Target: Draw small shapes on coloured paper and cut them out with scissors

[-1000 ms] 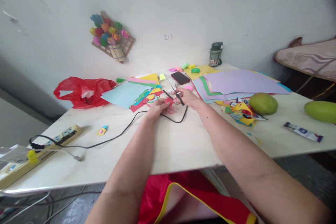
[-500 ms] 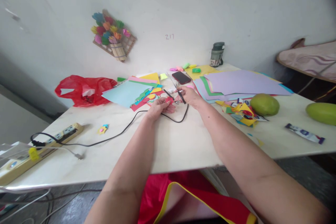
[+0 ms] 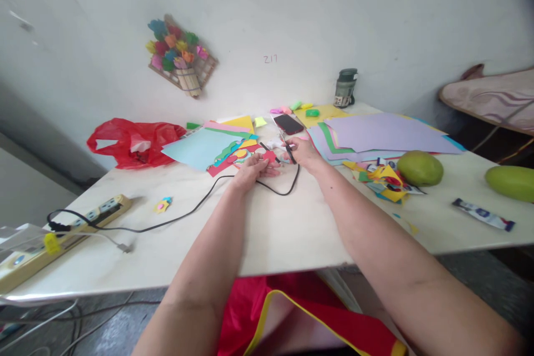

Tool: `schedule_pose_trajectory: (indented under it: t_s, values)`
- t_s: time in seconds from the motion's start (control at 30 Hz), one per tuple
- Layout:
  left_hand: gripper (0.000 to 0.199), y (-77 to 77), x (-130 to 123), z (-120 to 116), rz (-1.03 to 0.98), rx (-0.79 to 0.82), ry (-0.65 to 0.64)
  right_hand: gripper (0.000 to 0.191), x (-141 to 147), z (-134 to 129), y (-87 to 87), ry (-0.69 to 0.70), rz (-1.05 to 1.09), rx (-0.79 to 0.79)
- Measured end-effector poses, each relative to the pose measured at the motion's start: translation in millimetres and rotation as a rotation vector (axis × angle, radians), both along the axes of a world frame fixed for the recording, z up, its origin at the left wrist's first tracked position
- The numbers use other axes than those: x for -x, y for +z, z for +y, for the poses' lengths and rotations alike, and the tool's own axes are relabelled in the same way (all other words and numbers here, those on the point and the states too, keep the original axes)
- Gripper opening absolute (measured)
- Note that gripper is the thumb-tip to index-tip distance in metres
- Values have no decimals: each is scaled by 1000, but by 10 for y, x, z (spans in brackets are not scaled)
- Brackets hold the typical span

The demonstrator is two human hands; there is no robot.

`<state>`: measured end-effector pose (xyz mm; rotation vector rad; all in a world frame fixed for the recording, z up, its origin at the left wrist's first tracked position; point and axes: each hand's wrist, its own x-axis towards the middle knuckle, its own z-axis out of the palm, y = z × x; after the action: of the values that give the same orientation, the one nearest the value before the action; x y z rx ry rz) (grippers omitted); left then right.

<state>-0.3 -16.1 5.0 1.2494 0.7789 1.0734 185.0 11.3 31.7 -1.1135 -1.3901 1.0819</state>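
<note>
My left hand (image 3: 253,171) pinches a small red paper piece (image 3: 270,156) above the middle of the table. Just right of it, my right hand (image 3: 303,152) is closed on a thin dark tool (image 3: 289,152) with a pale, narrow upper end; its exact kind is hard to make out. A black cable (image 3: 281,194) loops below both hands. Beyond them lies a dark phone (image 3: 288,124). Cut colored paper pieces (image 3: 228,151) are just left of my left hand.
Paper sheets (image 3: 375,129) lie at the right, with scraps (image 3: 390,181), green fruit (image 3: 420,168) and a tube (image 3: 484,214) nearer. A red bag (image 3: 156,144) and light blue sheet (image 3: 200,147) are at the left, a power strip (image 3: 100,211) at the front left.
The dark tool in my right hand has tilted and shifted slightly. The red paper piece in my left hand has turned and shows more of its face.
</note>
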Motion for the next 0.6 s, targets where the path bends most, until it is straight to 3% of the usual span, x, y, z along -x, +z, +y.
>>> schedule_pose_trajectory:
  t_s: [0.2, 0.4, 0.6]
  values:
    - [50, 21, -12, -15, 16, 31, 2, 31, 1, -33, 8, 63, 105, 6]
    - [42, 37, -17, -44, 40, 51, -10, 35, 47, -107, 43, 175, 118, -6]
    - [35, 69, -29, -40, -11, 96, 17, 30, 119, -146, 57, 144, 107, -45]
